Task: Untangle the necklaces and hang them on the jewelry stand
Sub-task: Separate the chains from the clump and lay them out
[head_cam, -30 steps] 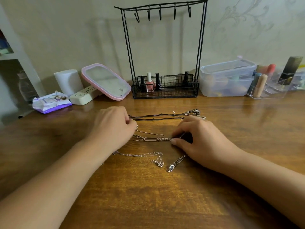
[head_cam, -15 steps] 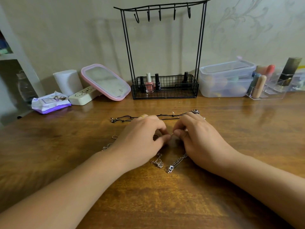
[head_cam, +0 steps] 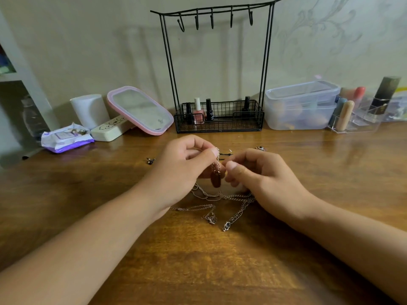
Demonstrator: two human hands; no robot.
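On the tabletop point(head_cam: 198, 271): wood; silver necklaces point(head_cam: 222, 201) tangled mid-surface.
Back wall: jewelry stand point(head_cam: 218, 69), hooks bare.
Left hand point(head_cam: 182, 168): pinching a chain, brown pendant point(head_cam: 215, 178) dangling.
Right hand point(head_cam: 259, 175): fingers curled, pinching the same chain.

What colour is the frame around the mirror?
Pink; the mirror shows best in the head view.

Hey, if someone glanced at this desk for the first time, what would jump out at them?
Both hands, left hand and right hand, meet mid-table, pinching a chain with a brown pendant. Under them lies a tangle of silver chains. Behind, against the wall, the black stand rises with all five hooks bare.
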